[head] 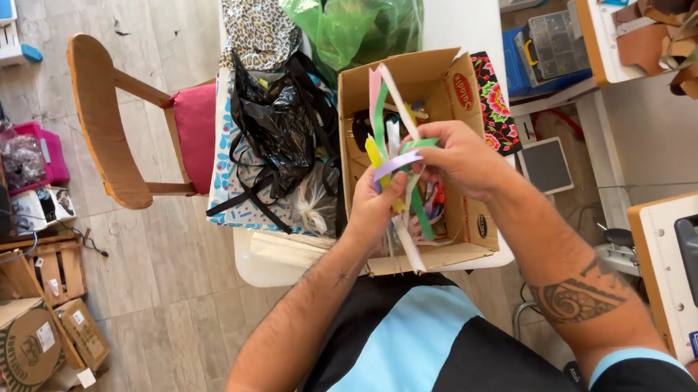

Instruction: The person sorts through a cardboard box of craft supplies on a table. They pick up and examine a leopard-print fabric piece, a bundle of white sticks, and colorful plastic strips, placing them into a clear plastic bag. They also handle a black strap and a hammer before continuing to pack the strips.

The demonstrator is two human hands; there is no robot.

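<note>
Fingers of the left hand (373, 205) are pressed together around a bundle of coloured strips (396, 163), gripping it near mid-length. Fingers of the right hand (458, 158) are pinching a lilac strip that loops across the front of the bundle, thumb on the near side.

The strips, pink, green, yellow, white and lilac, stand roughly upright. Their upper ends fan out above both hands; their lower ends hang below the left hand, inside and over the near edge of the cardboard box (448, 89). The bundle is held directly above the box opening.

Risk, as judged: the bundle is loose and uneven. If the left grip slackens while the right hand works the lilac strip, single strips could slide out and drop into the box among the other contents, or past the box's near edge onto the person's lap. Pulling the loop tight off-centre could let the longer ends splay.

Left of the box lies a black plastic bag (276, 119); behind the box, a green plastic bag (351, 9). All rest on a white surface (454, 5). Further left of the box stands a wooden chair (106, 115) with a pink cushion.
</note>
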